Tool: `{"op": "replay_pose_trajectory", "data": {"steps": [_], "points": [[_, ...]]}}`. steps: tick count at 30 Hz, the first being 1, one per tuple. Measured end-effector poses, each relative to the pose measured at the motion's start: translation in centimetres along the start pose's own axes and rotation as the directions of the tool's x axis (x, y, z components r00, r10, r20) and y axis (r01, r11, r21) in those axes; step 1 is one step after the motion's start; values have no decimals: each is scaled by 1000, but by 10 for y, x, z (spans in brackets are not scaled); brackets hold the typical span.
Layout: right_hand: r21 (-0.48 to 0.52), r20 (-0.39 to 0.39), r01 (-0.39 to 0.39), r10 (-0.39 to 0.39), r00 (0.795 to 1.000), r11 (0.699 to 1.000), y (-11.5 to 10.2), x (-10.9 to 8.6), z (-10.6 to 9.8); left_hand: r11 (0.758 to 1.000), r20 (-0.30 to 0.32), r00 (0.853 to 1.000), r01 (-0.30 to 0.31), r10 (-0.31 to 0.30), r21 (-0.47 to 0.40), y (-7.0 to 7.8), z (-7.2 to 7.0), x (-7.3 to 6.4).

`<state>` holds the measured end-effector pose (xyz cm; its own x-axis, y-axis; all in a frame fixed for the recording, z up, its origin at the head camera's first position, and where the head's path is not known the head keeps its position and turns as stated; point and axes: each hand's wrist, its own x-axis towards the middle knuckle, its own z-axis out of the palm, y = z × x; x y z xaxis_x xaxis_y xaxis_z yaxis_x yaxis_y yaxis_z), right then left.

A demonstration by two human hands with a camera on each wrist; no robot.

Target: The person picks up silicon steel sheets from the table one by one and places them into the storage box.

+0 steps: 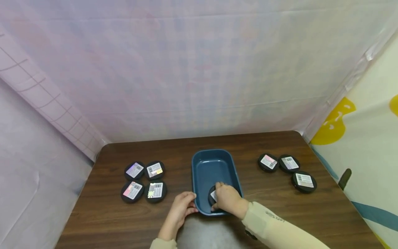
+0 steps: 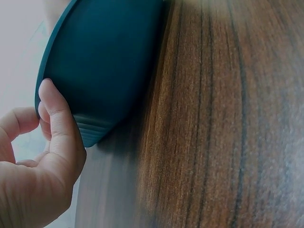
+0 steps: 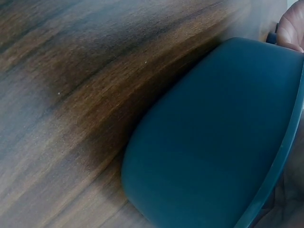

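Note:
A blue rectangular tray (image 1: 203, 180) with rounded corners stands on the table in the middle of the head view. My left hand (image 1: 181, 207) grips its near left corner; in the left wrist view the fingers (image 2: 61, 121) lie against the outer wall up to the rim. Inside the near end of the tray, my right hand (image 1: 229, 199) grips a flat round black container (image 1: 212, 194) with a white label, partly covered by the fingers. The right wrist view shows mainly the outer wall of the tray (image 3: 209, 133); the container is hidden there.
Several similar black round containers (image 1: 132, 191) with barcode labels lie grouped left of the tray. Three more (image 1: 289, 163) lie to the right. The brown wooden table (image 1: 102, 214) meets a pale cloth backdrop (image 1: 199, 76) at the back.

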<state>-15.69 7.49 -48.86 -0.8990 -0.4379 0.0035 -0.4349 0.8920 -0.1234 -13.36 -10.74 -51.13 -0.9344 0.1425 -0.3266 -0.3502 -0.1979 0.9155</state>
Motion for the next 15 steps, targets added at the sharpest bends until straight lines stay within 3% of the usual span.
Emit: {"op": "replay_pose_trajectory", "data": {"steps": [11,15], "points": [[14,-17,-38,39,999,999,3,-2,5,1000,3,1000,10,-10,4,-2,-1,2],[9,9,-66,66,998,998,3,-3,7,1000,-2,1000,7,-7,5,-2,0,1]]}}
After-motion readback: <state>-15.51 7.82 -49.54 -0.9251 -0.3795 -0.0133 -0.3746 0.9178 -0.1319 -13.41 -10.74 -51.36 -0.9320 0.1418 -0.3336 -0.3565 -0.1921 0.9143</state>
